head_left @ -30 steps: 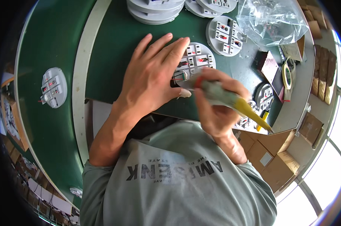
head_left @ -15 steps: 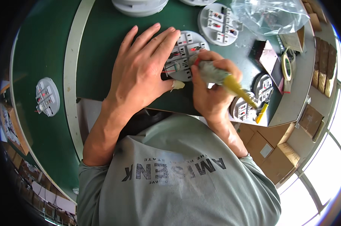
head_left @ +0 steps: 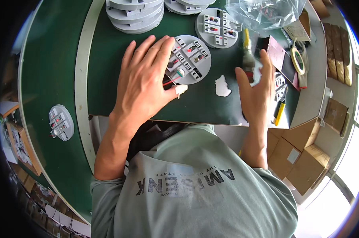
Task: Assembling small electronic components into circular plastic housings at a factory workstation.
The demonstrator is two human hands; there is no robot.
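Observation:
My left hand (head_left: 143, 77) lies with its fingers stretched out over the left edge of a round grey plastic disc (head_left: 201, 65). Small slotted blocks, red and black parts and a red wire show on that disc. A whitish wrap or smear covers the left thumb's tip. On the right, my right hand (head_left: 257, 89) is open, thumb and fingers apart. Between them lies a tool with a taped, grey-green body (head_left: 248, 59), a yellow end and a red end; its kind is unclear. A flat white scrap (head_left: 223, 86) sits on the green table between disc and right hand.
Stacked grey discs (head_left: 136, 20) stand at the far left, beside another stack (head_left: 187, 7). A similar disc (head_left: 217, 29) lies behind mine. Rightward are a clear plastic bag (head_left: 266, 14), a tape roll (head_left: 297, 61) and a yellow-handled cutter (head_left: 280, 114). One disc (head_left: 61, 123) lies far left.
My right hand has let go of the taped tool, which now lies on the table, and has moved right, away from the disc. The white scrap is now visible. My left hand stays on the disc.

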